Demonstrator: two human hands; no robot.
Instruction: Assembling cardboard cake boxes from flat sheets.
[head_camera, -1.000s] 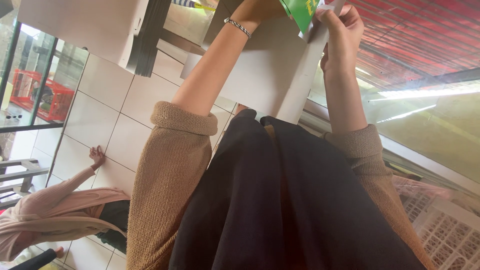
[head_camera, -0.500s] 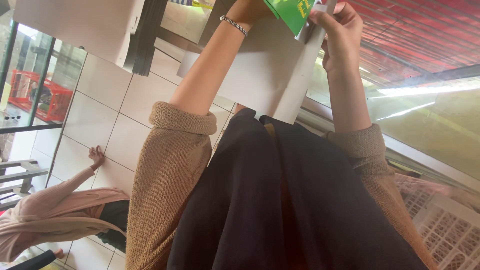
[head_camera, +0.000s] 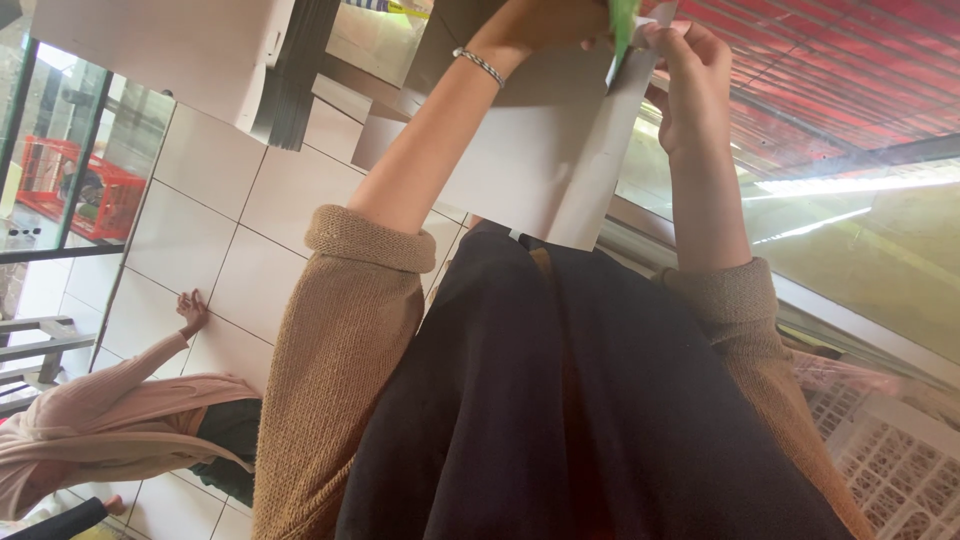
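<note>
hands, two: right hand (head_camera: 690, 75) pinching one green packet (head_camera: 622, 20); left hand (head_camera: 545, 20) grip unclear.

surface: white table (head_camera: 560, 170) | floor: pale tiles (head_camera: 200, 240)

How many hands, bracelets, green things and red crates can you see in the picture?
Hands: 3, the left hand, the right hand and another person's hand
Bracelets: 1, the silver bracelet
Green things: 1, the green packet pinched by the right hand's fingers
Red crates: 1, the red crate
Total: 6
</note>
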